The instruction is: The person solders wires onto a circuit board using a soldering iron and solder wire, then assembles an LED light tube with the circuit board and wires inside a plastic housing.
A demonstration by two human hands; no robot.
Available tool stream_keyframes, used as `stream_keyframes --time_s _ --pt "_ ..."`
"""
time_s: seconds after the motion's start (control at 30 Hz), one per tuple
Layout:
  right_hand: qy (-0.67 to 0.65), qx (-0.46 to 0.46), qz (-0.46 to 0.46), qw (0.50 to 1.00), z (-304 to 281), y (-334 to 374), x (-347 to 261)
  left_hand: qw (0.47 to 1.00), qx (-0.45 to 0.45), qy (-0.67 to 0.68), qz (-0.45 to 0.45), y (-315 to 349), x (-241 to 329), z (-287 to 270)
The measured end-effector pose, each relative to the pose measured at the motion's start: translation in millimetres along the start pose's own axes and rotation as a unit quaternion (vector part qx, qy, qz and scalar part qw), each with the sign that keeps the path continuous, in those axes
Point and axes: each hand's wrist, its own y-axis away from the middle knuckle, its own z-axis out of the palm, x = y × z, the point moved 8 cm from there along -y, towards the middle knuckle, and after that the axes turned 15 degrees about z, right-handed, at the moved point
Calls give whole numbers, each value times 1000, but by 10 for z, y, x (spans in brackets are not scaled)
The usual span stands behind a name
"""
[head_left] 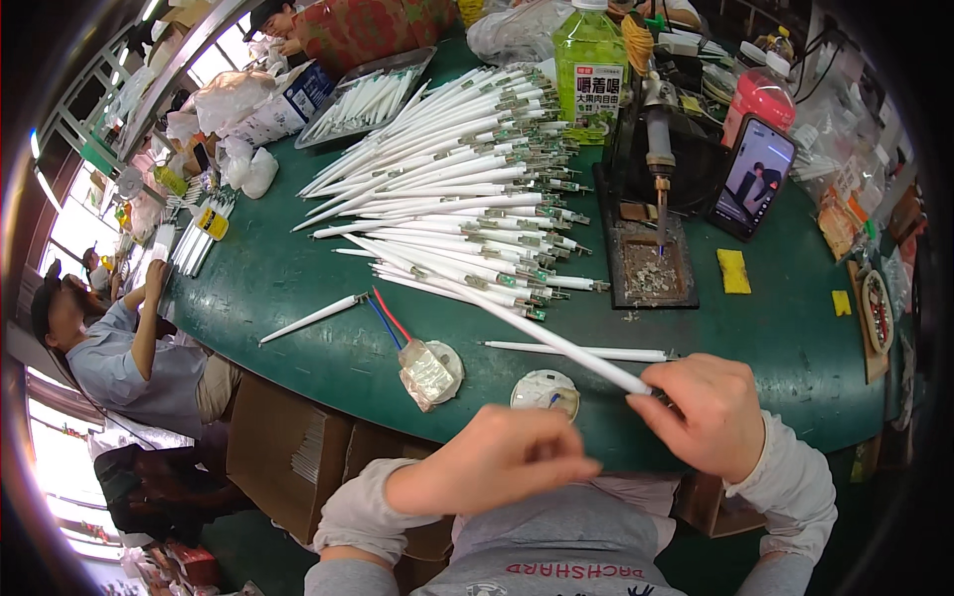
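One slim white stick [566, 344], held slantwise above the near edge of the green surface [815, 377]. Right hand [704, 409]: thumb and fingers pinched on the stick's near end, which they partly hid. Left hand [507, 455]: loosely curled, blurred, at the near edge; whether it held anything could not be told. Handling, as judged: light, stiff, smooth enough to slip or roll; best taken by the plain white barrel, clear of any end fitting. Many similar sticks [447, 199], heaped toward the far edge, bore green circuit pieces [529, 313] at their right-hand ends; these looked fragile, liable to bend or snag. One round white disc [547, 387] lay by the near edge.
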Motion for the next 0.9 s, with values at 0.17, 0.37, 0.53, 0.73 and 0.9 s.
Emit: stream_keyframes --time_s 0.17,0.37,0.53,0.73,0.9 --pt "64 -34 -29 997 210 -28 223 910 109 -345 203 125 510 -624" --pt "106 -66 -37 992 336 -54 304 747 85 -630 193 -243 217 -1175" --pt "60 -70 -2 996 238 -108 327 727 27 -664 173 -352 21 -1272" --pt "-85 -170 121 974 58 -199 517 719 -12 -654 235 -394 215 -1088" --pt "-156 -158 89 971 -130 -227 475 719 -8 -624 306 -527 599 -825"
